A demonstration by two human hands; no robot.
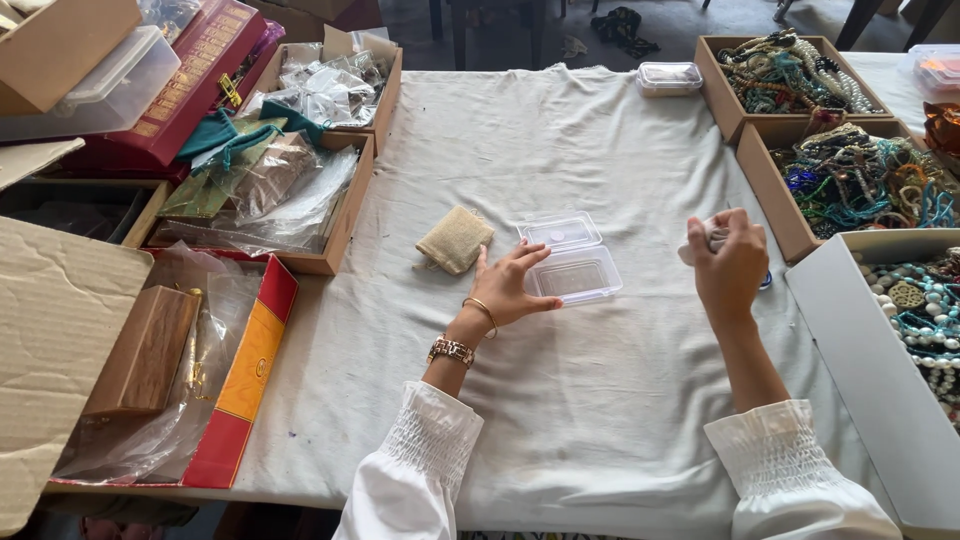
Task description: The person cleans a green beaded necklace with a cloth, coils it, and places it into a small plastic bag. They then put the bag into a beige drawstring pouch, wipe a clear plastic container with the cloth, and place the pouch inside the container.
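Your left hand (508, 285) rests with fingers spread on the open clear plastic box (572, 262) on the counter (560, 400), your right hand (728, 265) fingers pinching a small pale item, so steady the box, minding the burlap pouch (455, 239) just left.

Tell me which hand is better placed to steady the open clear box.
Left. The left hand already rests at the open clear box, fingers touching it; the right hand is raised apart, closed around a small pale object.
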